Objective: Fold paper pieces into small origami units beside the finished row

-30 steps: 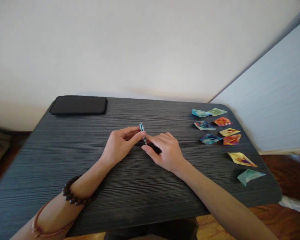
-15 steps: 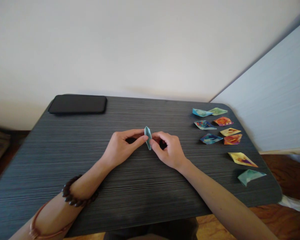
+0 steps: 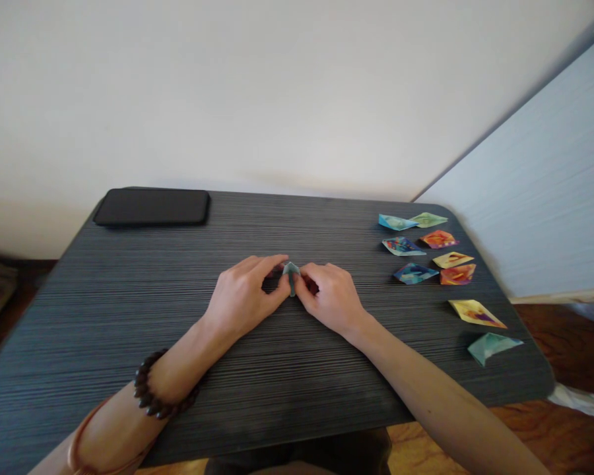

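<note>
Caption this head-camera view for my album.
Both hands, left hand and right hand, pinch a small teal folded paper over a dark table.

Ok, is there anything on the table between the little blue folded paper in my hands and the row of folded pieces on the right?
Nothing visible. Both the left hand and right hand pinch the blue folded paper, and the dark table shows only bare surface between it and the folded pieces by the right edge.
</note>
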### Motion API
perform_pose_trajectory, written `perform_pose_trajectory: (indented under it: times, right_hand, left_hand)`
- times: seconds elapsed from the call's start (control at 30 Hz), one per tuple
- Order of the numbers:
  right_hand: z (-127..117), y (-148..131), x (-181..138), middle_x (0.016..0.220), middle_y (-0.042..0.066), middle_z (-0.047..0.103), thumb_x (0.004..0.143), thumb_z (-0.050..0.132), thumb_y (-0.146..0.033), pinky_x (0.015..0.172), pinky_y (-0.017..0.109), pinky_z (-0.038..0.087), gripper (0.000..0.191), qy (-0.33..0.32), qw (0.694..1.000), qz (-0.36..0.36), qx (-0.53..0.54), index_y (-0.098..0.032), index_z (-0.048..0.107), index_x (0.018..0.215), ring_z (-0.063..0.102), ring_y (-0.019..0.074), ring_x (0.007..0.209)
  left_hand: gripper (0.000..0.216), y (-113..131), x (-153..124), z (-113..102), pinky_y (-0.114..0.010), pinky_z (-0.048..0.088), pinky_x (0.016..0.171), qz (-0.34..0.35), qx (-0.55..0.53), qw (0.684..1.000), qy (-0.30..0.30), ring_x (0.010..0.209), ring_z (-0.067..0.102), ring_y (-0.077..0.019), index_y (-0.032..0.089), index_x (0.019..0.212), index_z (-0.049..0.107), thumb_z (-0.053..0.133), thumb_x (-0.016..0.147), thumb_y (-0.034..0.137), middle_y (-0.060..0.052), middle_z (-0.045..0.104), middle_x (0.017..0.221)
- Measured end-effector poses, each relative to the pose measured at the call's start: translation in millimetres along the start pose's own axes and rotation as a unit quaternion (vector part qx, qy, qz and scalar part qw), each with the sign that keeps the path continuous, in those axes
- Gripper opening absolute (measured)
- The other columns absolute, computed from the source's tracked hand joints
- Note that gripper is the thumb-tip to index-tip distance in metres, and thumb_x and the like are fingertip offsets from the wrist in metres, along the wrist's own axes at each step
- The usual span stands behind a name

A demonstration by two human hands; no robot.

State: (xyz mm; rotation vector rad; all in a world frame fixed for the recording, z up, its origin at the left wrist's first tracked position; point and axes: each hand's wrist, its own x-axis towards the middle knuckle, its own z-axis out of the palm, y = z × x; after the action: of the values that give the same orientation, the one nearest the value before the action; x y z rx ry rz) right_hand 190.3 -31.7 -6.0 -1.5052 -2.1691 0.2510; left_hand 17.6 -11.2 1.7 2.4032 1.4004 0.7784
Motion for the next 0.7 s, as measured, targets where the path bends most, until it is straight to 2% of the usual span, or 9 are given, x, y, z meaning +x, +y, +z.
perform_pose_trajectory:
  times: [0.07,0.17,0.47,0.7]
  right_hand:
    - [1.4,0.3,-0.5,0.062,-0.001,0.063,0.090,0.047,-0.028,0.060,0.025,0.033,0.023,0.000,1.000,-0.002,-0.006,-0.019,0.057,0.071,0.052,0.0112,0.055]
    - [2.4,0.8,-0.8,0.061,0.000,0.063,0.090,0.047,-0.029,0.059,0.025,0.033,0.025,0.001,1.000,-0.005,-0.021,-0.019,0.057,0.070,0.053,0.0116,0.054]
    - [-2.4,1.8,1.2,0.061,0.000,0.066,0.087,0.051,-0.030,0.056,0.026,0.031,0.022,0.039,0.997,0.028,-0.068,-0.019,0.059,0.069,0.055,0.0118,0.052]
    - [-3.4,0.6,1.0,0.061,-0.001,0.065,0.086,0.052,-0.031,0.058,0.026,0.030,0.020,0.017,0.998,0.043,-0.049,-0.019,0.058,0.070,0.054,0.0118,0.053]
  left_hand:
    - [0.020,2.6,0.5,0.7,-0.027,0.045,0.061,-0.005,0.066,0.998,-0.022,0.064,0.058,-0.0162,0.017,0.082,0.065,0.050,0.083,0.031,-0.004,0.065,0.071]
    - [0.028,4.2,0.5,1.0,-0.026,0.036,0.052,0.004,0.124,0.991,-0.049,0.052,0.050,-0.0136,0.018,0.060,0.055,0.047,0.084,0.032,-0.002,0.057,0.057]
    - [0.028,-4.1,0.6,-1.5,-0.025,0.028,0.049,-0.010,0.153,0.988,-0.006,0.048,0.047,-0.0120,0.019,0.058,0.056,0.048,0.081,0.032,-0.001,0.057,0.054]
    - [0.029,-3.9,-0.8,-1.1,-0.026,0.025,0.049,0.011,0.138,0.990,-0.013,0.046,0.044,-0.0122,0.018,0.055,0.055,0.048,0.081,0.030,-0.002,0.053,0.051]
